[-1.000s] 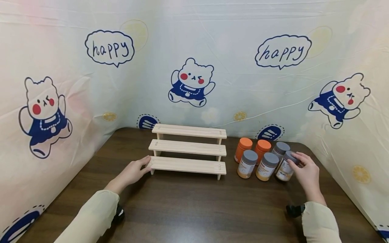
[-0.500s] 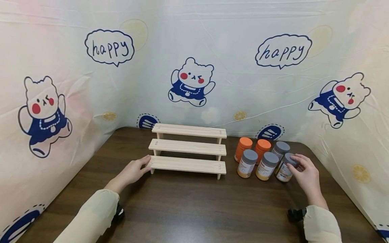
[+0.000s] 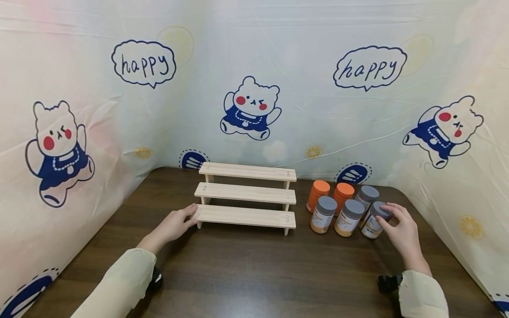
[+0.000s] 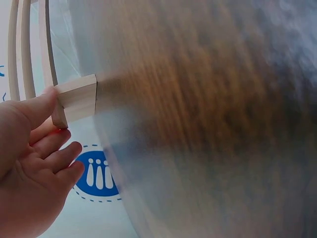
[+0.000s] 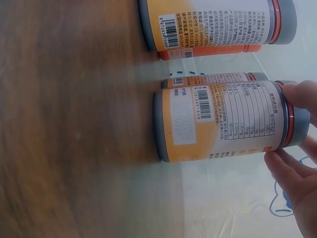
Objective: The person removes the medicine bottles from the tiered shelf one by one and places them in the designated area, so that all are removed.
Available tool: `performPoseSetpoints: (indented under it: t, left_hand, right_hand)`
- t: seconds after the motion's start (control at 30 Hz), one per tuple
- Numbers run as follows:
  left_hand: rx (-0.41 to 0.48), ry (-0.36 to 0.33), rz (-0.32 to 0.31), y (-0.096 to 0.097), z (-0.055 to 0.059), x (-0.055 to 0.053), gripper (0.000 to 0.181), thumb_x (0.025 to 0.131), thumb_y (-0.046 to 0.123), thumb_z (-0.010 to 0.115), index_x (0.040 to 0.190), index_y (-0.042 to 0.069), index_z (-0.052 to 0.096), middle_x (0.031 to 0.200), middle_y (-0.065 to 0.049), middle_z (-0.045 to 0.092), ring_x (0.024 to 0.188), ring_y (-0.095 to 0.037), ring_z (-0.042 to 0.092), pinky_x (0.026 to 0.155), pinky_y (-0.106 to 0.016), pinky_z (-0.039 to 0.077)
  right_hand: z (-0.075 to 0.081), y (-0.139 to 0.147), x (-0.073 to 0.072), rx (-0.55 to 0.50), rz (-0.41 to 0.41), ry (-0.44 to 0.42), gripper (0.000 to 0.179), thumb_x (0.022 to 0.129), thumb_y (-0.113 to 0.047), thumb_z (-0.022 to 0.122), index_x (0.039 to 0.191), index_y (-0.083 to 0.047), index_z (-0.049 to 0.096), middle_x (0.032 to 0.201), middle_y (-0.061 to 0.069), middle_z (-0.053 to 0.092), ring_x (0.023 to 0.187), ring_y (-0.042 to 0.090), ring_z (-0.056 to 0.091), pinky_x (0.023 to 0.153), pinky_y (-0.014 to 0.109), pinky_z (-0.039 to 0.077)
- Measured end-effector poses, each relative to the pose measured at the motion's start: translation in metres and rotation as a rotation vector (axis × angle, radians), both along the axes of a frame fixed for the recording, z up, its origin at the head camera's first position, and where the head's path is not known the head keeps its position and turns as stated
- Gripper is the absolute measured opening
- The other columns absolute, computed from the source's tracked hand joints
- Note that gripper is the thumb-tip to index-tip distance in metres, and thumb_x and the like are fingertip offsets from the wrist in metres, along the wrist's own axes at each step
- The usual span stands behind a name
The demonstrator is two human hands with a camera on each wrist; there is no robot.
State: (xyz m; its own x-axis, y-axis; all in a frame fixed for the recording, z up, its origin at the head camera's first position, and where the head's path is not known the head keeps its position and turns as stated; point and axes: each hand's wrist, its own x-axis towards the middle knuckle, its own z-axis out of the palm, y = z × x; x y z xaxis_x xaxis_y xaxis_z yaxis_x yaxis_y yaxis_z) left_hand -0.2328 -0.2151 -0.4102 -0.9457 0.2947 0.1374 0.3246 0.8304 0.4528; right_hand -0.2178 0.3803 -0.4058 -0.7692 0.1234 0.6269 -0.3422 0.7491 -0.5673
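My left hand (image 3: 175, 223) pinches the left end of the lowest board of a three-step wooden display rack (image 3: 246, 216). In the left wrist view, thumb and fingers lie on either side of that board's end (image 4: 59, 115), above a short wooden leg. On the right, my right hand (image 3: 401, 225) grips the grey lid of a supplement jar (image 3: 371, 226) between thumb and fingers. This jar (image 5: 223, 121) has a white and orange label with a barcode and stands upright on the table in the right wrist view. It is the front right one of a cluster.
Beside it are other grey-lidded jars (image 3: 349, 218) and two orange jars (image 3: 319, 196) behind, all right of the rack. Brown wooden table (image 3: 254, 269) extends in front. A printed cloth (image 3: 302, 106) encloses the back and sides.
The jar in my right hand has shifted slightly toward me, its label has turned a little, and it stands straighter. My right hand moved with it. Left hand and rack stayed still.
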Motion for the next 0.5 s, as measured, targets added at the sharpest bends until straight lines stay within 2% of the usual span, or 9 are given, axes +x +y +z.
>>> performPoseSetpoints:
  t: [0.33, 0.5]
  left_hand:
    - [-0.001, 0.013, -0.006, -0.0002, -0.0007, -0.0008, 0.051, 0.091, 0.014, 0.059, 0.132, -0.01, 0.041, 0.135, -0.027, 0.038, 0.12, -0.041, 0.04, 0.096, -0.053, 0.034]
    - [-0.003, 0.014, -0.009, -0.0016, -0.0018, -0.0013, 0.052, 0.09, 0.015, 0.06, 0.132, -0.011, 0.041, 0.135, -0.027, 0.038, 0.12, -0.041, 0.04, 0.096, -0.052, 0.034]
  right_hand:
    - [0.0016, -0.0003, 0.0011, 0.044, -0.015, -0.011, 0.03, 0.075, 0.002, 0.074, 0.103, 0.005, 0.064, 0.113, 0.018, 0.054, 0.093, -0.011, 0.039, 0.075, -0.001, 0.034]
    - [0.0074, 0.0, 0.0029, 0.086, -0.049, -0.059, 0.027, 0.08, -0.006, 0.072, 0.104, 0.004, 0.064, 0.117, 0.019, 0.053, 0.101, 0.021, 0.05, 0.07, 0.003, 0.032]
